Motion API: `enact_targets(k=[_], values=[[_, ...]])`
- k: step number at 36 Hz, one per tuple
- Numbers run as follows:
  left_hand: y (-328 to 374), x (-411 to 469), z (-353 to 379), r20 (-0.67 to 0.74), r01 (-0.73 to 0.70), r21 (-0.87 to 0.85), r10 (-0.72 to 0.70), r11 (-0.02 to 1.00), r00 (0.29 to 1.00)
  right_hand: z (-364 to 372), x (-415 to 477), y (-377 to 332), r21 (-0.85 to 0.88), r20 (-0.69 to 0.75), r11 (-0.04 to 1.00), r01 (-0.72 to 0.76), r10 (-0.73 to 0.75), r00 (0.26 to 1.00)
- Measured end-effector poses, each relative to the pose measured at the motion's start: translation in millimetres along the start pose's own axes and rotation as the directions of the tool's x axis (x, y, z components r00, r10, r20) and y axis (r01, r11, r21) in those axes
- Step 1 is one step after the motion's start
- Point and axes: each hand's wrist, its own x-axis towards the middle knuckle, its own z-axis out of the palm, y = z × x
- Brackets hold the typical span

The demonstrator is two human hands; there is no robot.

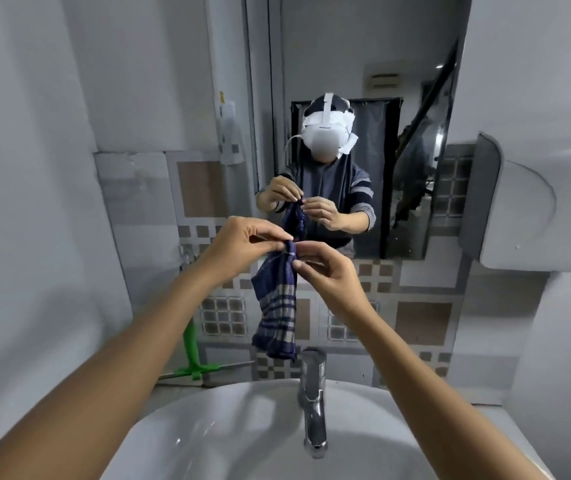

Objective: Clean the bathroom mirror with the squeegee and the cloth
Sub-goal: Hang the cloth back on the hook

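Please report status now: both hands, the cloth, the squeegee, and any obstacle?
Left hand and right hand pinch cloth top, hanging over tap. Green squeegee idle, leaning at wall. Mirror unobstructed.

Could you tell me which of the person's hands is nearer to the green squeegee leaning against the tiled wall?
The left. The left hand is above the green squeegee, on its side of the cloth; the right hand pinches the cloth farther right, above the tap.
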Motion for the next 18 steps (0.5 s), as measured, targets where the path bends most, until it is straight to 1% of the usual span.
enact_targets(k=[4, 7, 9, 14, 18], values=[[-6.9, -31.8, -12.5, -0.059, 0.094, 0.022, -0.092, 0.995, 0.994, 19.3, -0.4, -1.0, -0.028, 0.064, 1.0, -0.004, 0.006, 0.998], [-13.2, -54.9, -23.1, -0.112, 0.13, 0.026, -0.126, 0.991, 0.986, 35.1, -0.9, -6.8, -0.039, 0.135, 0.999, 0.03, -0.024, 0.991], [-18.0, -66.8, -31.2, -0.131, 0.141, 0.0, -0.14, 0.99, 0.981, 47.4, -0.6, -9.4, -0.03, 0.19, 0.999, 0.03, -0.023, 0.981], [-28.8, -81.5, -57.1, -0.138, 0.134, -0.043, -0.139, 0.99, 0.981, 81.8, 5.8, -9.1, 0.039, 0.255, 0.999, 0.004, -0.013, 0.967], [-44.3, -81.6, -82.5, -0.109, 0.145, -0.04, -0.149, 0.989, 0.983, 107.0, 17.5, -9.1, 0.036, 0.273, 0.999, -0.037, 0.026, 0.962]])
